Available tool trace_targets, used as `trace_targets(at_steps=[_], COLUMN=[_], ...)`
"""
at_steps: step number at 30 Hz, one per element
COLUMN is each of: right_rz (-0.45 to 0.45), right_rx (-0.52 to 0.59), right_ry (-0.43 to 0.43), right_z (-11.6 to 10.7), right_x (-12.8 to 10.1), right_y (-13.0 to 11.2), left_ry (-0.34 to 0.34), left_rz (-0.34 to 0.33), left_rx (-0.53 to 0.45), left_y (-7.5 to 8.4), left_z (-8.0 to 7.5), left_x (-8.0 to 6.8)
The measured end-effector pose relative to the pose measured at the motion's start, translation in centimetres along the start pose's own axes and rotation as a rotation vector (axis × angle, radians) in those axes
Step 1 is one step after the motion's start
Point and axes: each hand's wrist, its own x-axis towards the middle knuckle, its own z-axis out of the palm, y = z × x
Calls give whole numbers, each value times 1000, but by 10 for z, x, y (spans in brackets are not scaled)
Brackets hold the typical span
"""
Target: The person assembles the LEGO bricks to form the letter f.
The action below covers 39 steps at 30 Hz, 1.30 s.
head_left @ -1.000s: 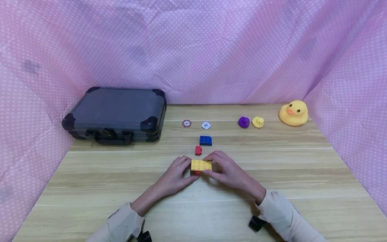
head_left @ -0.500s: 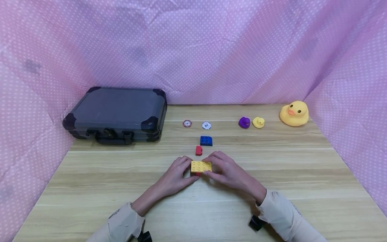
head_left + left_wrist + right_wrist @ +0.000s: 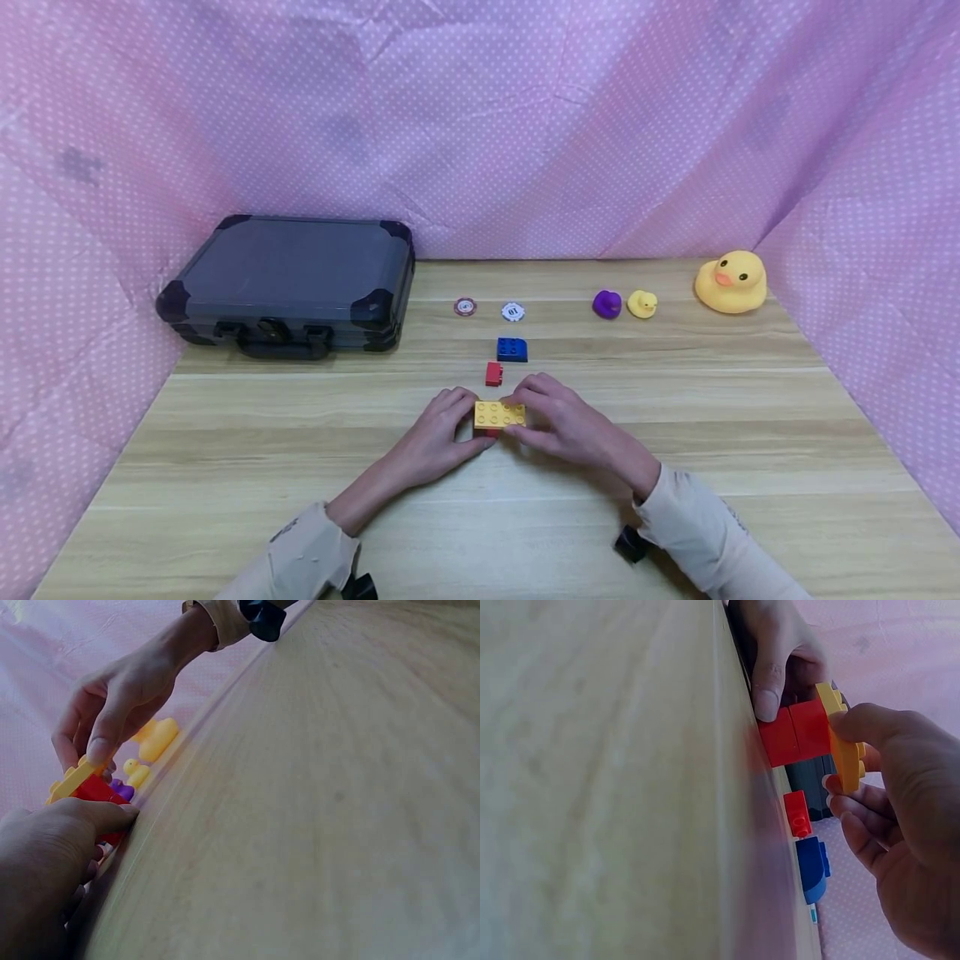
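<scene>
A yellow brick (image 3: 498,413) lies flat on top of a red brick (image 3: 491,431) at the table's middle, near the front. My left hand (image 3: 438,433) grips the stack from the left, thumb on the red brick (image 3: 793,732). My right hand (image 3: 558,423) pinches the yellow brick (image 3: 842,742) from the right. In the left wrist view the yellow brick (image 3: 73,780) sits tilted over the red brick (image 3: 97,791) between both hands. A small red brick (image 3: 493,373) and a blue brick (image 3: 512,349) lie just beyond the hands.
A dark case (image 3: 288,283) stands at the back left. Two chips (image 3: 465,307) (image 3: 512,312) lie behind the bricks. A purple duck (image 3: 606,304), a small yellow duck (image 3: 642,303) and a large yellow duck (image 3: 731,282) sit back right. Pink cloth walls surround the wooden table (image 3: 712,433).
</scene>
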Motion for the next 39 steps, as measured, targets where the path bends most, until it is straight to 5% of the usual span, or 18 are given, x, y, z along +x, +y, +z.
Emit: trace_targets(at_steps=[15, 23, 39], right_rz=[47, 97, 97], right_rx=[112, 231, 204], right_ry=[2, 87, 164], right_z=[3, 0, 15], right_x=[0, 7, 28], right_y=[6, 20, 46], left_ry=[-1, -5, -16], left_rz=[-4, -19, -21], left_rx=[-9, -14, -2], left_y=[-2, -2, -2], left_z=[0, 0, 2], left_x=[1, 1, 1])
